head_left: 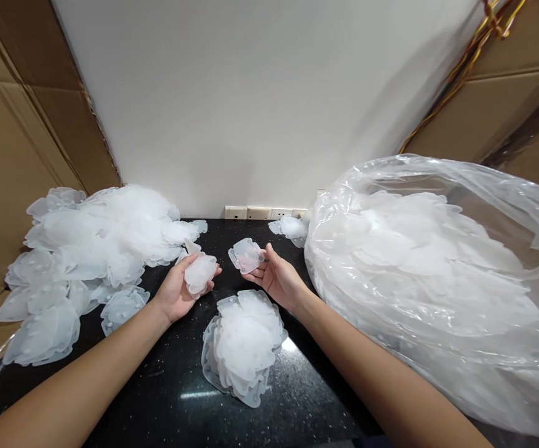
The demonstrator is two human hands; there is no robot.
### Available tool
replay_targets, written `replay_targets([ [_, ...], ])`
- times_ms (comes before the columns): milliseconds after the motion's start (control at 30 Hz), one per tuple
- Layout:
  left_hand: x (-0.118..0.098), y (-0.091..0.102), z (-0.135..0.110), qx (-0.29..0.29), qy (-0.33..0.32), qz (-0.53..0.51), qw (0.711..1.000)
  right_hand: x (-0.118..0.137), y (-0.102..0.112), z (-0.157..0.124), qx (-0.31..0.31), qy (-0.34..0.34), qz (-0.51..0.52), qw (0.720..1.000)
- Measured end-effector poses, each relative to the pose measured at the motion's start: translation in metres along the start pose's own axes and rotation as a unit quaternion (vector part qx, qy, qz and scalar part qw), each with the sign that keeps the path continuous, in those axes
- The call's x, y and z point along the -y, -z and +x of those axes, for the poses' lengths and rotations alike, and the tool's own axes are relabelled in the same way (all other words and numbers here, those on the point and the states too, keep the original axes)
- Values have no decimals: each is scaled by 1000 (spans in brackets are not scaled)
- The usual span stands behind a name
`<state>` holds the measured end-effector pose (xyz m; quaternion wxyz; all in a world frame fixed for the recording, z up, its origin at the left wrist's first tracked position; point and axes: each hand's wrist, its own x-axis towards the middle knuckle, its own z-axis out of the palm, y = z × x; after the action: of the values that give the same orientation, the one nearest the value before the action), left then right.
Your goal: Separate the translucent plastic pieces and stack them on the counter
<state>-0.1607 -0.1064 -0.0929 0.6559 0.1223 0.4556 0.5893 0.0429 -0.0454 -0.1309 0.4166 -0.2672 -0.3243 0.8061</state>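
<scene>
My left hand [176,292] is closed around a small stack of translucent white plastic pieces [200,274], thin and flat with wavy edges. Held between the thumb and fingers of my right hand [281,277] is a single translucent plastic piece [245,256] of the same kind, with small round marks near its corners. Below and between both hands, a loose pile of these pieces [245,345] lies on the black speckled countertop [157,386]. Nothing in either hand touches that pile.
A large heap of similar pieces [105,230] spreads over the left side. On the right stands a big clear plastic bag [418,267] full of them. A few pieces [292,228] lie near the wall sockets [260,213]. Cardboard [17,124] flanks the white wall [269,93].
</scene>
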Motion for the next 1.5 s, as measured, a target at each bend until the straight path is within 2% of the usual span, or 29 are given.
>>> replay_targets([
  [367, 1, -3, -3, 1, -6, 17, 1000, 0, 2, 0, 17, 9, -36, 999],
  [667, 1, -4, -4, 9, -6, 35, 999, -1, -1, -6, 26, 53, -27, 998],
  [1033, 1, -3, -5, 11, -9, 34, 999, 2, -4, -8, 88, 49, -18, 995],
  [1100, 1, -3, -5, 13, -4, 37, 999, 2, -1, -6, 80, 57, -60, 993],
  [1200, 0, -3, -6, 17, 1, 41, 999, 5, 7, 0, -1, 105, -166, 980],
  [1267, 1, -4, -7, 25, 3, 42, 999, 6, 9, 0, -63, 189, -263, 944],
  [1333, 2, -5, -9, 34, 10, 43, 998, 6, 5, -4, -61, 293, -383, 874],
  [1400, 4, -7, -11, 39, 18, 35, 998, 3, -4, -12, 16, 375, -504, 778],
  [1500, 4, -8, -14, 52, 44, 14, 998, -5, -18, -21, 139, 415, -640, 632],
])
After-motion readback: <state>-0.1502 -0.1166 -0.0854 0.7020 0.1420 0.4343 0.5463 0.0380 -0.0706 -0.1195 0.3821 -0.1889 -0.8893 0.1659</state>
